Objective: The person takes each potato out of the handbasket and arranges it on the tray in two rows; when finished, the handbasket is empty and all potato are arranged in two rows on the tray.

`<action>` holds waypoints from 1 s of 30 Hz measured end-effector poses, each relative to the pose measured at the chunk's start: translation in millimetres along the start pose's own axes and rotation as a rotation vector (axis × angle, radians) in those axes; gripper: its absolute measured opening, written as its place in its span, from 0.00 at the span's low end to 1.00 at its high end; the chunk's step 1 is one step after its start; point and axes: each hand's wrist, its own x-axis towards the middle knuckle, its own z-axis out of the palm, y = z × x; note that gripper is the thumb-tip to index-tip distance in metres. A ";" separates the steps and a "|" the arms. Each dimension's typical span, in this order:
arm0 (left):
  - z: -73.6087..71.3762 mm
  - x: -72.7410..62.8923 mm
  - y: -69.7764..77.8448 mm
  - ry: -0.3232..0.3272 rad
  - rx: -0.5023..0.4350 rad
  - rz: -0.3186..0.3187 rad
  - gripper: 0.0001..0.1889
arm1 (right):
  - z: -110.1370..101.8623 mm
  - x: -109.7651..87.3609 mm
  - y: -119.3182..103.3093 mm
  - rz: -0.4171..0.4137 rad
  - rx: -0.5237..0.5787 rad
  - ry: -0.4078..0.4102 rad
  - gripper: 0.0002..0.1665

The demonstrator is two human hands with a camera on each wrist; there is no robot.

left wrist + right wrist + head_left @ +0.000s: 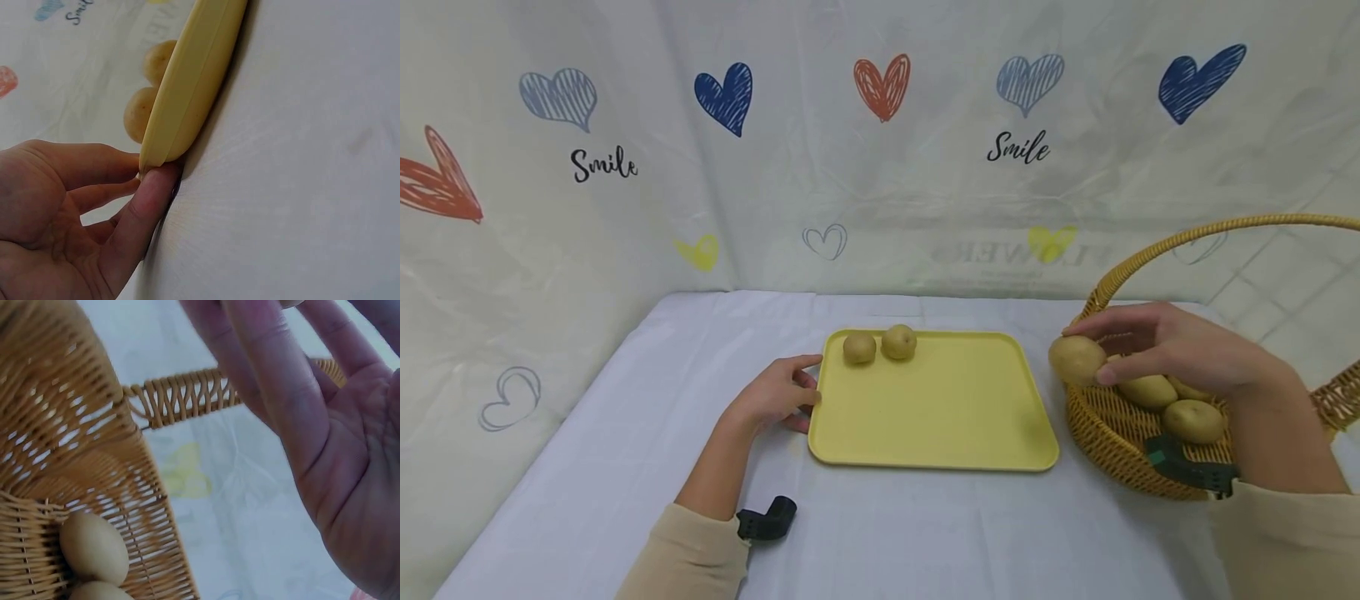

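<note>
My right hand [1187,346] pinches a potato [1077,360] between thumb and fingers, above the left rim of a wicker basket [1105,442]. Several more potatoes lie inside that basket, one of them [1193,422] near its front. In the right wrist view, just a sliver of the held potato shows at the top edge. To the left, my left hand [777,395] holds the left edge of a yellow tray [932,408], thumb and fingertips at its rim. Two potatoes, a left one [859,347] and a right one [898,342], sit side by side at the tray's back left.
The basket's tall arched handle [1225,225] rises behind my right hand. A white cloth [880,533] covers the table. Behind it hangs a pale curtain [820,167] printed with hearts. A black wrist camera [769,518] is strapped to the left wrist.
</note>
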 end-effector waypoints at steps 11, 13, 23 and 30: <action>-1.7 -1.5 -0.4 -0.004 -0.001 0.003 0.38 | 16.2 15.1 -23.5 -0.037 0.050 -0.066 0.27; -1.4 -1.4 -1.0 -0.009 0.002 0.007 0.38 | 19.0 18.4 -25.2 -0.020 0.078 -0.075 0.28; -0.7 0.0 -0.3 -0.004 0.004 0.012 0.38 | 33.3 33.4 -32.2 -0.015 0.150 -0.050 0.27; -0.6 -1.4 0.3 -0.005 0.004 0.010 0.38 | 43.8 45.3 -34.1 -0.010 0.199 -0.053 0.29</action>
